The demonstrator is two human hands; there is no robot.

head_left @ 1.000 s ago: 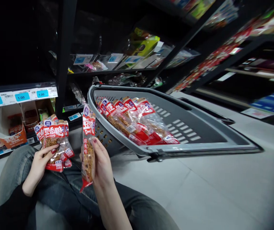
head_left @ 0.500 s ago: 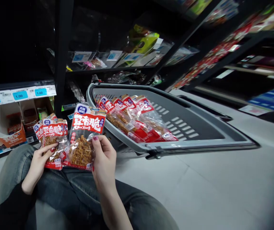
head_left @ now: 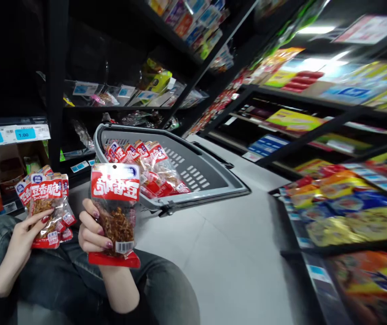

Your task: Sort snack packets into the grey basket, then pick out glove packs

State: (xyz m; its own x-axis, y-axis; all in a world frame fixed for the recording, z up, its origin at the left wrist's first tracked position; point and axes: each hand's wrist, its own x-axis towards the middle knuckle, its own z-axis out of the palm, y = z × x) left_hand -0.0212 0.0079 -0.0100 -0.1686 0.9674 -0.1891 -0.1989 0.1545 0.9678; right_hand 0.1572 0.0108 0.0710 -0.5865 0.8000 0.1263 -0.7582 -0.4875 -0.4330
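My left hand (head_left: 22, 232) grips a fanned stack of red-and-clear snack packets (head_left: 46, 203) over my left knee. My right hand (head_left: 93, 230) holds one single snack packet (head_left: 115, 212) upright, its back side with a barcode turned towards me, fingers wrapped round its left edge. Just behind that packet a grey plastic shopping basket (head_left: 213, 178) stands on the floor, tilted, with several more of the same red packets (head_left: 139, 164) lying in its near end. My knees in blue jeans (head_left: 78, 280) fill the lower left.
Dark store shelves (head_left: 58, 90) with blue price tags (head_left: 24, 134) stand at the left and behind the basket. More shelves of bright packaged goods (head_left: 349, 212) line the right side. Grey tiled floor (head_left: 234, 262) runs between them.
My right hand has turned its packet from front to back and raised it. The camera has swung right, so the basket and my hands now sit further left.
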